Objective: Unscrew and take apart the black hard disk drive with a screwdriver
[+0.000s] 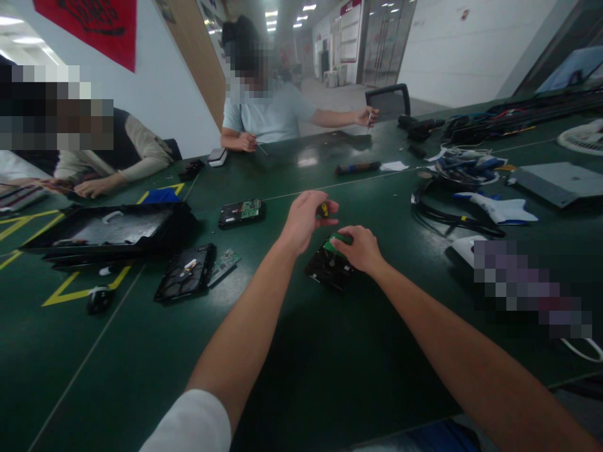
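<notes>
Nearest us, our right hand (360, 248) presses flat on a black metal hard drive (330, 267) w/ green circuit board, lying on the matte dark-green table (292, 351). At 11 o'clock of it, our left hand (306, 216) pinches a small yellow-black screwdriver (323, 209). Farther, at 10 o'clock, a second drive (242, 212), board up; labels unreadable.

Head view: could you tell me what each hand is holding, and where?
Left hand grips a small yellow-and-black tool by its handle; right hand presses the black hard drive's top edge.
</notes>
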A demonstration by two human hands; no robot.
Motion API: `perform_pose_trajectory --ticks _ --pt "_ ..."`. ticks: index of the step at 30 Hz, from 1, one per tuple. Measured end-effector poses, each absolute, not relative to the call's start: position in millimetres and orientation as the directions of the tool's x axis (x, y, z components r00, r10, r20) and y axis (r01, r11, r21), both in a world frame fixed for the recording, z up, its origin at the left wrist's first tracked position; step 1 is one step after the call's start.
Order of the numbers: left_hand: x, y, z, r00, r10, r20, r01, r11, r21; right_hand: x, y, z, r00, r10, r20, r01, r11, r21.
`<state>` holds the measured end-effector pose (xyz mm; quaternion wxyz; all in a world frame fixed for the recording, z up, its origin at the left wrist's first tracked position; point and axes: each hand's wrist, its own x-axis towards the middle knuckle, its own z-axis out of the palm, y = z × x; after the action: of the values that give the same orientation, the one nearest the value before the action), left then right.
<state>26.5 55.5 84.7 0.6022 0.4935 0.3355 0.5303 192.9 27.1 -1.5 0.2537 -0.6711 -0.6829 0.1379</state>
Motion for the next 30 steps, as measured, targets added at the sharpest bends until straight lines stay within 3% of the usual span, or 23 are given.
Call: perform_pose_trajectory --ticks 6,13,20,30 --pt "24.7 58.4 84.5 0.181 0.961 0.209 -0.175 -0.178 0.968 192.7 26.8 -1.9 0.037 0.986 0.162 0.846 0.056 -0.531" --pt "26.7 55.1 85.5 0.245 0.962 0.124 -0.275 -0.054 0.960 192.1 26.5 0.3 0.030 0.984 0.176 0.854 0.066 -0.517" --pt "24.2 56.6 86.4 0.201 0.960 0.194 -0.182 -0.158 0.970 192.6 27.1 -2.1 0.031 0.983 0.184 0.853 0.069 -0.517" --pt "24.6 55.0 88.5 0.205 0.968 0.143 -0.244 -0.091 0.965 194.3 27.8 -2.8 0.034 0.987 0.154 0.847 0.054 -0.529"
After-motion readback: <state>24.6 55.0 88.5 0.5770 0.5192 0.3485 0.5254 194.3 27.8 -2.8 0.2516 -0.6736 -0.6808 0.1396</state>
